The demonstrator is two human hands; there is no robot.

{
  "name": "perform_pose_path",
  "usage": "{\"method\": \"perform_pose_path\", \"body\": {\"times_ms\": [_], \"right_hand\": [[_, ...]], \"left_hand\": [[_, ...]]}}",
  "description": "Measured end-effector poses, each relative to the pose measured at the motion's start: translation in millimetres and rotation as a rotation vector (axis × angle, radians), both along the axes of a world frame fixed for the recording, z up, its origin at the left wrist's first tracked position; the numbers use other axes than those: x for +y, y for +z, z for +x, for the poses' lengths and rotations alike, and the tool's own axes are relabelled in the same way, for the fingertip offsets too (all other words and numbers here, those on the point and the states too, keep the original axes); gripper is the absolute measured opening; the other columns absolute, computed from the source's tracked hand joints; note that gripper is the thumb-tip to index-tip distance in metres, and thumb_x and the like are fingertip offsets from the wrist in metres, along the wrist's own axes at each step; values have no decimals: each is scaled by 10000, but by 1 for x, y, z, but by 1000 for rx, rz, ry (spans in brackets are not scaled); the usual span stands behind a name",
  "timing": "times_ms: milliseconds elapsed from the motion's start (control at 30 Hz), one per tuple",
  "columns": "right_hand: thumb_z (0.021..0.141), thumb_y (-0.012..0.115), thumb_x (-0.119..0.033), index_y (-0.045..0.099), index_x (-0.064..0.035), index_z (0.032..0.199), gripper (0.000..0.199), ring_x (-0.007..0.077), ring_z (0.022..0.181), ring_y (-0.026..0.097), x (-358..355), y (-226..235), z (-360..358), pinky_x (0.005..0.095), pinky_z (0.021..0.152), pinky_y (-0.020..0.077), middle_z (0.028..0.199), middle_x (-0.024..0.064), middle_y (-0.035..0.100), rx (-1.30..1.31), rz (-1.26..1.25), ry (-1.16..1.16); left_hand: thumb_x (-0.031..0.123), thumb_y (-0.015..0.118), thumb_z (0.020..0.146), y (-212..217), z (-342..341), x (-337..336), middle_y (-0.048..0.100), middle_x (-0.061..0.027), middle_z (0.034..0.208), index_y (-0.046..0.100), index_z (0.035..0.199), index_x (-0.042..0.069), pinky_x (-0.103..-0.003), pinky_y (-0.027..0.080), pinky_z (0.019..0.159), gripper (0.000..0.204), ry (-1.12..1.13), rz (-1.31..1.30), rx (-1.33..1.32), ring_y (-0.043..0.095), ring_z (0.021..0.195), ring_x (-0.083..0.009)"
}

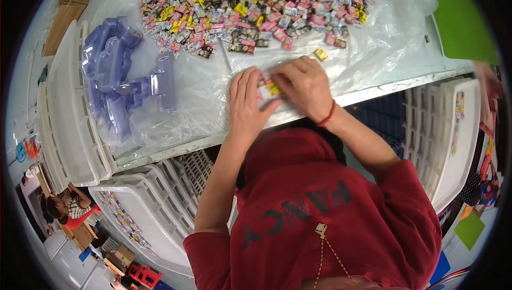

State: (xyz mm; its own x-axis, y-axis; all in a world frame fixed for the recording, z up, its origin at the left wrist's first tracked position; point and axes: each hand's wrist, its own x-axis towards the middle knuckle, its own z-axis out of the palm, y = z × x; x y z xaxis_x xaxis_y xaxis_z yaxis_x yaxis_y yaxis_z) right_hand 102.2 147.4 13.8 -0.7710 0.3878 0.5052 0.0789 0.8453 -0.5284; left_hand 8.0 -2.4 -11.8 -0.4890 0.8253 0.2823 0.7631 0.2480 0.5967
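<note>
My left hand (246, 101) lies along the near edge of the table, fingers stretched and thumb spread apart. Its inner side touches a short group of small printed blocks (271, 88) in yellow, pink and white. From the other side my right hand (308, 86) bends over the same group, its fingers curled down and pressed together. What the right fingertips pinch is hidden and slightly blurred. A single yellow block (320, 54) sits just beyond the right hand. Farther back spreads a large heap of similar small blocks (250, 10), in pink, yellow, black and white.
Translucent purple plastic trays (114, 69) are piled on the left. Clear plastic sheeting (197, 93) covers the table (362, 94). White slotted crates (144, 204) stand below at left, with more (445, 135) at right. A green sheet (461, 23) lies far right. Other people sit at lower left.
</note>
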Motion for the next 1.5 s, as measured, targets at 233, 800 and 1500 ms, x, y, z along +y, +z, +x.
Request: {"method": "perform_pose_path", "body": {"times_ms": [233,800,1500], "right_hand": [[716,750,-84,678,-95,819,125,236,697,580,-4,1,-1,342,629,447,741,51,615,-40,92,-57],[724,708,-35,653,-50,962,245,297,920,598,91,-2,55,382,799,465,943,88,658,-118,168,-343],[675,737,-54,645,-77,795,153,269,723,583,0,-1,-1,365,680,468,748,68,605,-47,92,-136]], "left_hand": [[190,839,642,3,0,3,497,-203,1280,448,1299,0,-462,365,1010,788,-14,36,-41,453,1188,-411],[262,705,808,17,0,8,443,-95,1419,569,1248,39,-530,294,1041,512,-178,-158,170,367,1313,-371],[158,713,752,12,-1,7,418,-168,1415,471,1289,-31,-503,300,1058,619,-197,-115,80,373,1277,-421]]}}
